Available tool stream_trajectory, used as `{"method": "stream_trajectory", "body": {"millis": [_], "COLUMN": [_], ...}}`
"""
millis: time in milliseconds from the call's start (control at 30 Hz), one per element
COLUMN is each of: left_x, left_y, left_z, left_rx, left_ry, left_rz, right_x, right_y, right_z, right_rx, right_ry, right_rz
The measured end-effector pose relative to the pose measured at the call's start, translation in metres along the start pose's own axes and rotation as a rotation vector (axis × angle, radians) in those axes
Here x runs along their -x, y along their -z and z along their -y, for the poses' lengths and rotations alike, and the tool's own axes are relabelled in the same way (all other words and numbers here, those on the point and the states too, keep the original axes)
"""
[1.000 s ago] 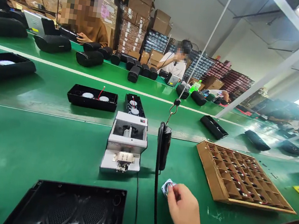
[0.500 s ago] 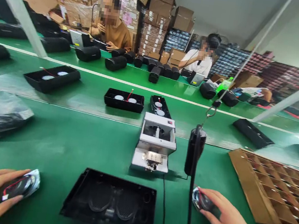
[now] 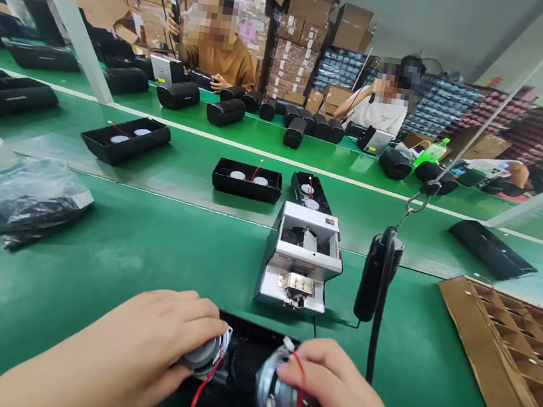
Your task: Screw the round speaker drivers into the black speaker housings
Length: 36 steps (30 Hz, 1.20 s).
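My left hand (image 3: pixel 141 340) grips a round speaker driver (image 3: pixel 205 356) with a red wire and a white connector hanging from it. My right hand (image 3: pixel 335 394) holds a second speaker driver (image 3: pixel 279 393) by its rim, its metal back and red wire showing. Both drivers are held low over an open black plastic speaker housing (image 3: pixel 252 342), close to or touching it. The hands and drivers hide most of that housing, with only a strip of its grille showing between them.
A white press fixture (image 3: pixel 301 258) stands beyond the hands, beside a hanging black power tool (image 3: pixel 375 279) and its cable. A cardboard divider tray (image 3: pixel 498 350) lies right, a plastic bag of black parts (image 3: pixel 31 207) left. Co-workers (image 3: pixel 216 54) sit beyond further black housings (image 3: pixel 247 180).
My hands have come together over the black housing, each with a speaker driver. The view has swung left, bringing the plastic bag fully into sight and pushing the cardboard tray toward the right edge.
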State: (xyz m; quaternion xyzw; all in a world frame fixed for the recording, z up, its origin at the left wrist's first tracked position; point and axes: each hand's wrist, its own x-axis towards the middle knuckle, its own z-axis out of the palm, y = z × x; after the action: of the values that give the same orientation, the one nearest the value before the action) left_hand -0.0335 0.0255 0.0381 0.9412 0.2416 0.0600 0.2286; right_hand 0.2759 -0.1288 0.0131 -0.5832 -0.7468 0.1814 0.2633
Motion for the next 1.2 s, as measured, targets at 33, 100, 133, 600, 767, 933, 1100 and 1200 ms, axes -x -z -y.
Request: {"method": "stream_trajectory", "body": {"millis": [33,100,133,600,767,933,1100,1200], "left_x": [-0.004,-0.006,-0.006,-0.017,-0.013,-0.012,-0.009,-0.008], "left_y": [-0.004,-0.011,-0.014,-0.023,-0.023,-0.024,-0.025,-0.026], "left_z": [0.001,0.007,0.01,0.02,0.025,0.03,0.034,0.036], "left_rx": [-0.015,-0.058,-0.081,-0.146,-0.115,-0.039,0.002,-0.003], "left_ry": [0.016,0.029,0.026,-0.081,-0.122,-0.123,-0.125,-0.133], "left_rz": [0.027,0.057,0.061,0.106,0.033,0.029,0.029,0.005], "right_x": [-0.011,-0.024,-0.027,-0.067,-0.066,-0.057,-0.051,-0.05], "right_y": [-0.011,-0.025,-0.029,-0.033,-0.03,-0.029,-0.031,-0.03], "right_z": [0.007,0.015,0.017,0.023,0.02,0.009,0.004,0.005], "right_rx": [-0.067,-0.167,-0.17,0.413,0.362,0.272,0.236,0.213], "right_ry": [-0.005,-0.07,-0.115,-0.161,-0.173,-0.133,-0.101,-0.106], "right_rz": [0.004,0.049,0.094,0.617,0.665,0.58,0.505,0.5]}}
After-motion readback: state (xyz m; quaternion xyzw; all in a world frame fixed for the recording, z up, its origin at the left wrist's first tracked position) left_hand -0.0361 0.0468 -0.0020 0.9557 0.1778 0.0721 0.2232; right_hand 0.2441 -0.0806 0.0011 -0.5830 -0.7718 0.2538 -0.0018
